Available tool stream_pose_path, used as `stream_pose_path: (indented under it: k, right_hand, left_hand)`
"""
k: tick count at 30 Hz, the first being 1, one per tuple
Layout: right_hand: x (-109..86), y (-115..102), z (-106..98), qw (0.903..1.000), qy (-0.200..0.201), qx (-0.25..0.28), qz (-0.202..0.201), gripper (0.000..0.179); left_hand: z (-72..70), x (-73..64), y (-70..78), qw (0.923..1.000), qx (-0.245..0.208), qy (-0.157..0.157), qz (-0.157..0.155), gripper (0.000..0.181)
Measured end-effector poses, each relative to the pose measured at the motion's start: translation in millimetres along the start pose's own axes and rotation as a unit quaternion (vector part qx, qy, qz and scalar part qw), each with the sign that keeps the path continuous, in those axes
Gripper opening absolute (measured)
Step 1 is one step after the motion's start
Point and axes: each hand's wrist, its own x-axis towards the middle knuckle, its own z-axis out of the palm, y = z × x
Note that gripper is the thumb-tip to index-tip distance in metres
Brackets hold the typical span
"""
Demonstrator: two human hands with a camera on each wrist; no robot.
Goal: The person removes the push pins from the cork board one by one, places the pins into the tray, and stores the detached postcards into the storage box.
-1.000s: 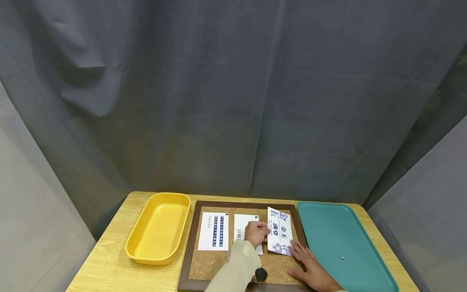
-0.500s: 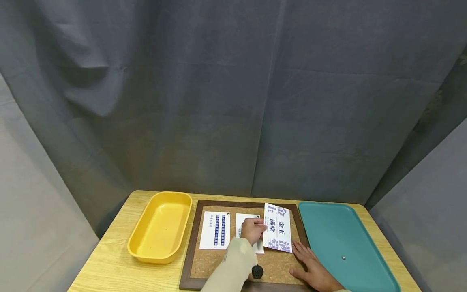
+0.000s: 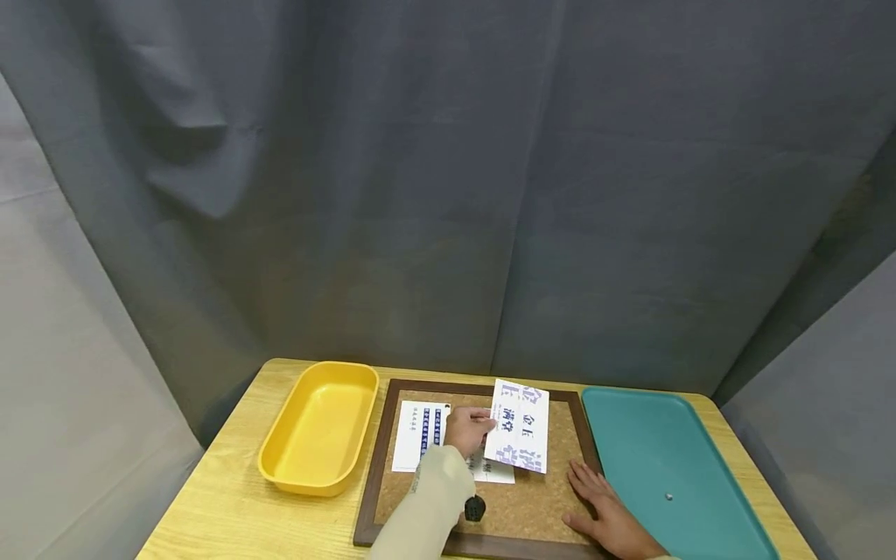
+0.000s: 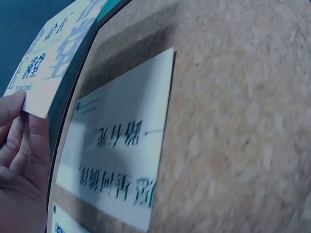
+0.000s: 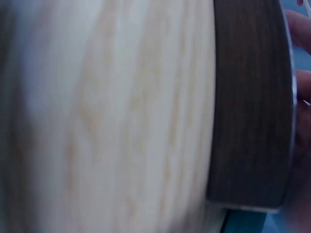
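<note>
My left hand [image 3: 467,429] pinches the left edge of a white card with purple lettering [image 3: 526,443], thumb on its face in the left wrist view. This card is raised over the framed cork board [image 3: 521,513]. Below it lies a white card with dark green lettering [image 4: 116,141], partly covered in the head view by hand and raised card. Further left a card with blue-banded lettering [image 3: 411,435] lies on the board, partly behind the left arm. My right hand [image 3: 603,513] rests with spread fingers on the board's right side; the right wrist view shows only some fingers [image 5: 303,87].
A yellow tray [image 3: 267,455] stands left of the board on the wooden table [image 3: 231,498]. To the right lies a teal tray [image 3: 651,435] with a small shiny object [image 3: 668,496] in it. A grey curtain [image 3: 420,194] hangs behind the table.
My left hand has lifted the purple-lettered card off the board's right side and carried it up and left, partly over the middle card. The right hand stays at the board's right side.
</note>
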Motion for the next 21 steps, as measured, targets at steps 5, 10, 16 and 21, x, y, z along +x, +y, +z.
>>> stream_pose_path:
  k: [5, 10, 16, 21]
  right_hand:
    - [-0.3, -2.1, -1.4, 0.9999, 0.008, -0.013, 0.001, 0.078]
    - [-0.3, -1.4, -2.0, 0.9997, 0.013, -0.021, 0.0, 0.078]
    - [1.4, -2.2, -3.1, 0.9999, 0.009, -0.007, 0.0, 0.077]
    - [1.8, -0.5, -1.1, 0.9999, 0.005, -0.013, 0.001, 0.079]
  left_hand:
    - [-11.6, 0.3, 3.7, 0.9996, 0.019, 0.012, 0.013, 0.017]
    - [-23.7, -3.0, 8.3, 0.9976, 0.058, 0.024, 0.029, 0.017]
    - [-35.0, -4.7, 6.8, 0.9964, 0.062, 0.047, 0.033, 0.016]
    - [-46.1, -5.5, 5.2, 0.9957, 0.066, 0.054, 0.036, 0.016]
